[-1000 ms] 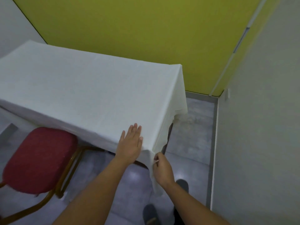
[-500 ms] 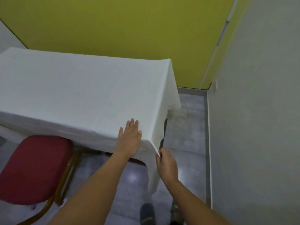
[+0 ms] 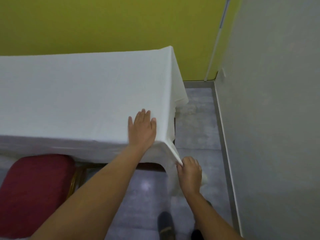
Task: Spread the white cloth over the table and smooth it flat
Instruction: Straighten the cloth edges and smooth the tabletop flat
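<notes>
Above the pinching right hand (image 3: 189,175), one white cloth (image 3: 78,94) covers the whole table top, flat, edges hanging. Spreading looks done; corner tensioning remains, I judge. One red chair (image 3: 32,191) sits well left of the grip. Left hand (image 3: 142,129) presses flat, fingers together, just above; right fingers clamp the corner fold.
</notes>
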A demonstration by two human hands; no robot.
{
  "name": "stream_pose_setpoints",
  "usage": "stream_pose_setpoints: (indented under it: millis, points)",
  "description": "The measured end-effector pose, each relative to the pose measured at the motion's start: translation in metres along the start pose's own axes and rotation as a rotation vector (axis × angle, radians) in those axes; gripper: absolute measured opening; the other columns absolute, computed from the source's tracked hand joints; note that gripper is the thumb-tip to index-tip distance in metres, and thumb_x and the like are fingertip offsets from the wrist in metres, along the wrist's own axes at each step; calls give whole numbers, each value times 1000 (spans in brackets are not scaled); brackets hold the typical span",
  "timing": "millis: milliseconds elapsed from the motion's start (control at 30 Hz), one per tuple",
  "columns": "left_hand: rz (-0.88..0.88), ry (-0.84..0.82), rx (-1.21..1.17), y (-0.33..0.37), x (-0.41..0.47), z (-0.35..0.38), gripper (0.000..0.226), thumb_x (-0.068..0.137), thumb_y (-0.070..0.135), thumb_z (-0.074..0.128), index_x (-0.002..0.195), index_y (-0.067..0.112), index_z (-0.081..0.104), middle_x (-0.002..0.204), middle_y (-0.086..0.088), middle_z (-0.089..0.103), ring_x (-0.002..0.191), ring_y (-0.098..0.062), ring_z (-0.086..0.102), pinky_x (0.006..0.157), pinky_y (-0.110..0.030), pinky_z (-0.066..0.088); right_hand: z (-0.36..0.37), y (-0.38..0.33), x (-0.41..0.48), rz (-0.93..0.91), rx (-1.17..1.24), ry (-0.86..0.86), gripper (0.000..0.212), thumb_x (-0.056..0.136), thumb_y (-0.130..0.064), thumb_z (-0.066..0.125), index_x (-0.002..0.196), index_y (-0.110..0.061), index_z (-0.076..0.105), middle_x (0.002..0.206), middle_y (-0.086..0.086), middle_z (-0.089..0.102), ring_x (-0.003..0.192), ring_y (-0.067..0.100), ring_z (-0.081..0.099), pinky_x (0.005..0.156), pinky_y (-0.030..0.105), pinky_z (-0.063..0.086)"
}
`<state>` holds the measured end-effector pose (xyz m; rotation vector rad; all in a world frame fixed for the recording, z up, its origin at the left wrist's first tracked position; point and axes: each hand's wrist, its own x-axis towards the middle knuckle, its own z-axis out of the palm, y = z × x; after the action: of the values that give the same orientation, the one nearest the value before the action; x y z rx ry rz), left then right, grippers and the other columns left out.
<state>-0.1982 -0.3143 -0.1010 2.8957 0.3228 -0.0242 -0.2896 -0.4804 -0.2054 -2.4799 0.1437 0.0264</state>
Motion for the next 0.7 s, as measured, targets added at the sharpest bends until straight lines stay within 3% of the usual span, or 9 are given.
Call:
stream_pose_setpoints:
  millis: [100, 200, 433, 567, 700]
  points:
    - [63, -5, -76, 9, 17, 13, 52, 101, 35, 19, 150, 18, 23, 159, -3, 16, 147, -16, 10, 119, -41, 2, 14, 7, 5, 85, 147, 0, 25, 87, -18, 65, 74, -22, 44, 72, -8, 53, 64, 6, 50, 52, 18, 41]
    - [50, 84, -125, 6, 15, 25, 52, 100, 37, 19, 149, 21, 27, 159, 1, 19, 147, -12, 11, 119, -36, 1, 22, 13, 15, 119, 221, -16, 16, 88, -21, 63, 85, -27, 49, 79, -12, 55, 70, 5, 54, 59, 19, 44]
    - [59, 149, -140, 4, 16, 30, 50, 98, 36, 24, 146, 23, 33, 157, 3, 25, 146, -10, 16, 118, -33, 2, 34, 49, -3, -148, 135, 21, 14, 78, -7, 77, 81, -17, 67, 75, -11, 57, 63, 1, 50, 56, 1, 35]
    - [61, 168, -139, 3, 16, 32, 52, 97, 37, 22, 146, 24, 34, 156, 4, 26, 146, -9, 16, 118, -32, 1, 45, 66, -26, -157, 96, 57, 17, 71, -2, 81, 74, -12, 68, 67, -2, 64, 61, 9, 58, 55, 20, 53]
    - [63, 173, -139, 3, 15, 32, 51, 97, 34, 23, 145, 22, 35, 156, 2, 26, 146, -11, 17, 119, -34, 3, 35, 39, -26, -213, 229, 251, 22, 87, -23, 65, 69, -13, 58, 68, -11, 51, 68, 0, 42, 65, 6, 33]
